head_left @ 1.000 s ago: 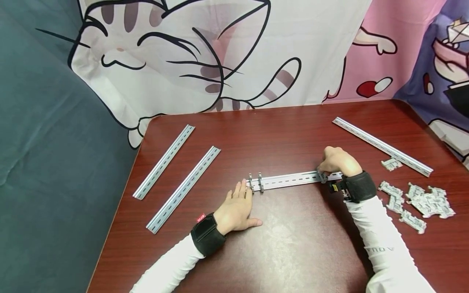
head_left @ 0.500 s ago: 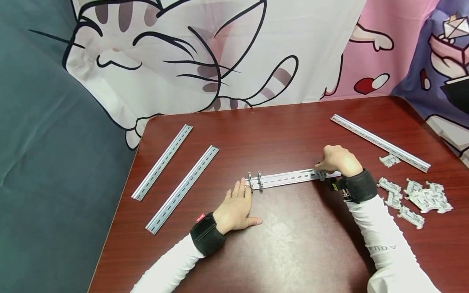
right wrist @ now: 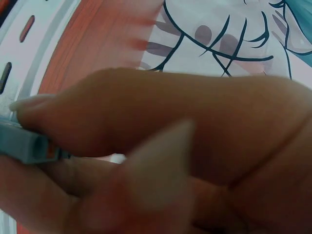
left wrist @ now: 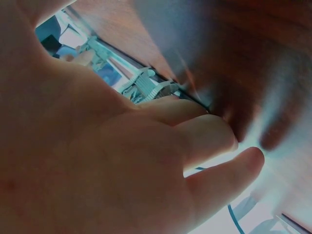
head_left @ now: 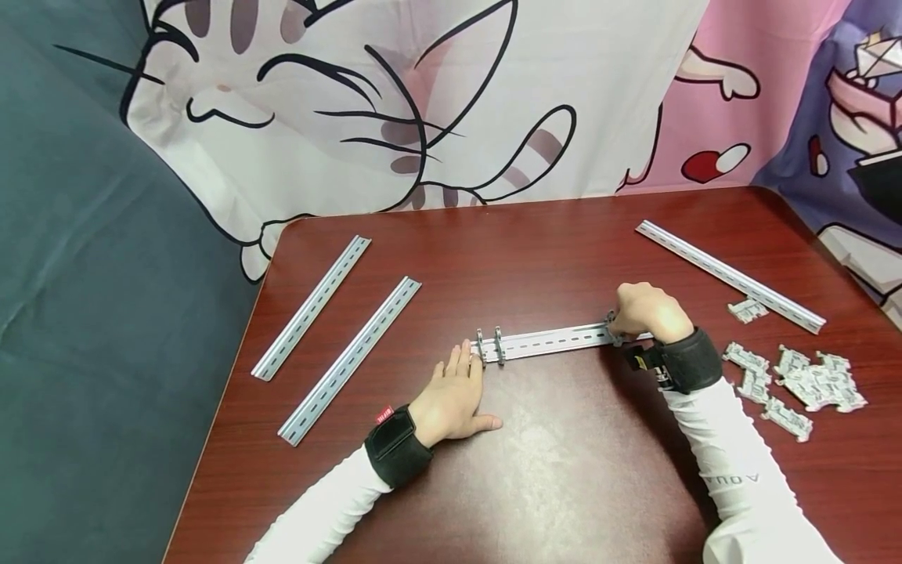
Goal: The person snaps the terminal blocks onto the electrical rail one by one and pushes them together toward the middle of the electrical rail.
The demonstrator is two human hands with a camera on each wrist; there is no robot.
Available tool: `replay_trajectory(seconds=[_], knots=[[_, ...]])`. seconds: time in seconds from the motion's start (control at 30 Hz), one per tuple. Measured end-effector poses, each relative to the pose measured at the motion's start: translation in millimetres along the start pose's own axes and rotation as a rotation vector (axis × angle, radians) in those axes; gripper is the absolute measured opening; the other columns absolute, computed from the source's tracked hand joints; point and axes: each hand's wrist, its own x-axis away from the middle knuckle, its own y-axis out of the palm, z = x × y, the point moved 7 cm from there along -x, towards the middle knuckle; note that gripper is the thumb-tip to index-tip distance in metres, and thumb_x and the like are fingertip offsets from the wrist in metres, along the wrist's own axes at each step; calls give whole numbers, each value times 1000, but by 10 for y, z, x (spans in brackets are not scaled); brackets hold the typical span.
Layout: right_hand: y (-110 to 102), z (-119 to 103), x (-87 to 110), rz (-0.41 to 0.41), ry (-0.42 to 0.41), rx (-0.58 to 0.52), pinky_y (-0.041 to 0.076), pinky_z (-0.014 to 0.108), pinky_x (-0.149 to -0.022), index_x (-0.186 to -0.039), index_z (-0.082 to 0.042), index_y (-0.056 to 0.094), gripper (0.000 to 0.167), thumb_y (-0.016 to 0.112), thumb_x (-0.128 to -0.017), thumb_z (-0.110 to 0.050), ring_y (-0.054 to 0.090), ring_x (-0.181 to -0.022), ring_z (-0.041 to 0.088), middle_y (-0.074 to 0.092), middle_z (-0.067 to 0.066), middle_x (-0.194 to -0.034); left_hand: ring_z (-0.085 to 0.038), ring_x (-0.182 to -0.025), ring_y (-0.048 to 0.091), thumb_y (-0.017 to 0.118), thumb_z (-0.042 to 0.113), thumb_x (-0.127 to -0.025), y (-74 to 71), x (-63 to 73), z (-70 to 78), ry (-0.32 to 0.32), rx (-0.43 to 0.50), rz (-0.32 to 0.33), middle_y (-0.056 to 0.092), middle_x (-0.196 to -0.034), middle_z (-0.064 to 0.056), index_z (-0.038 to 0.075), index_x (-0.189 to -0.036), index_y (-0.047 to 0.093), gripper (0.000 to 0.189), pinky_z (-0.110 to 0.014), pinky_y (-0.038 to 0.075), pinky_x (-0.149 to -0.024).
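Note:
A slotted metal DIN rail (head_left: 553, 342) lies across the middle of the table in the head view. My left hand (head_left: 451, 403) rests flat by its left end, fingers straight and fingertips right at the rail. Two grey rail clips (head_left: 499, 346) stand across the rail just beyond those fingertips. Near the rail's right end, my right hand (head_left: 651, 309) pinches another grey rail clip (head_left: 611, 318) over the rail. In the right wrist view that clip (right wrist: 24, 141) sits between thumb and fingers, with the slotted rail (right wrist: 24, 53) beside it. The right hand covers much of the clip.
Two more DIN rails (head_left: 352, 356) lie slanted on the left, and a third rail (head_left: 729, 276) lies at the back right, with a pale clip (head_left: 748, 310) against it. Several pale clips (head_left: 820, 382) are grouped right of my right forearm. A printed cloth (head_left: 606, 94) hangs behind the table.
The clip in my right hand now shows its far end standing up above the rail's back edge. My right hand has shifted slightly; the left hand stays in place.

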Motion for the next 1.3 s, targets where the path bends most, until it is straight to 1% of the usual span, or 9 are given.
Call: replay_trajectory(seconds=[0.1,0.2,0.33,0.53,0.67,0.9,1.13,1.3], knots=[[4,0,-3,10,-8,7,41,36,-54,-60,-10,60,16,66,-74,-14,52,-59,22,56,3,-60,-38,-147,16,63,56,-85,0,7,3,0,3,-3,13,-157,-29,-9,-148,23,99,-51,26,-115],[13,-42,-12,20,-48,6,41,33,-54,-59,-10,58,16,66,-72,-13,51,-58,21,55,2,-59,-38,-147,17,63,56,-85,4,11,3,0,-2,-2,14,-157,-29,-9,-148,23,98,-51,27,-115],[28,-118,-21,29,-78,-6,41,32,-54,-57,-11,59,15,67,-70,-13,52,-57,19,56,0,-55,-38,-147,16,62,57,-85,9,10,4,0,-2,-5,13,-157,-28,-8,-148,23,98,-51,27,-115],[66,-214,-22,41,-82,-19,41,31,-51,-55,-12,63,14,65,-69,-13,54,-54,18,59,-2,-53,-39,-147,15,62,57,-85,29,-2,10,6,5,-7,12,-157,-28,-8,-148,22,99,-51,26,-115],[96,-275,-17,45,-83,-28,38,29,-47,-55,-12,66,16,65,-71,-13,52,-50,16,59,-3,-50,-39,-147,16,63,57,-85,24,2,12,5,4,0,12,-157,-29,-9,-148,22,100,-52,26,-115],[115,-349,-4,78,-101,-49,36,27,-44,-55,-11,64,18,67,-72,-12,50,-45,15,57,-3,-48,-39,-147,17,63,56,-85,20,-2,14,7,1,6,14,-156,-29,-9,-147,23,99,-51,27,-114],[117,-404,3,95,-131,-65,36,28,-44,-55,-11,64,18,67,-72,-13,53,-47,17,57,-2,-47,-39,-147,17,62,57,-85,23,-4,7,4,-8,8,13,-157,-29,-9,-148,22,100,-51,27,-114],[111,-450,-11,108,-124,-45,39,30,-48,-53,-14,61,19,67,-70,-15,56,-53,19,57,-2,-49,-39,-146,19,62,58,-85,12,-4,10,9,-19,23,15,-156,-29,-9,-147,24,99,-51,29,-114]])
